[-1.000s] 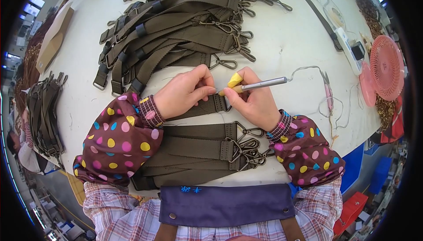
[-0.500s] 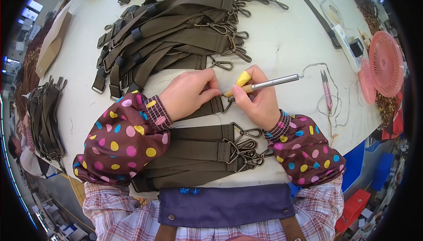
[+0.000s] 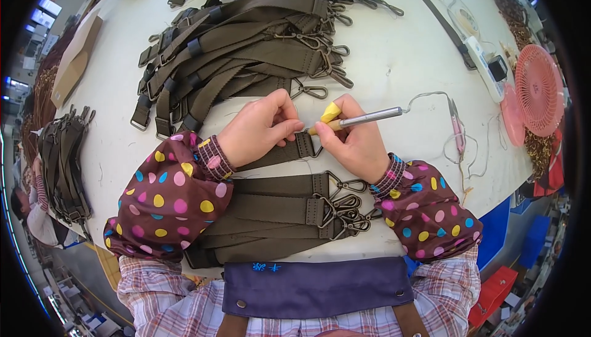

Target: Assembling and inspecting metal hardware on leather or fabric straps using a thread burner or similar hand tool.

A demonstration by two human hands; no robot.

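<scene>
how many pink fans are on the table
1: a pink fan at the table's far right edge, right of the right hand. Others may be hidden.

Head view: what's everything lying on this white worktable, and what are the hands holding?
Olive webbing straps with metal clips: big pile, table's far side.
Olive straps nearest the person: several, stacked.
Olive strap being worked: one, under both hands.
Silver pen-shaped corded tool: one.
Pink round fan: one, right edge.
White worktable: one.
Left hand: pinches the strap.
Right hand: grips the tool.
</scene>
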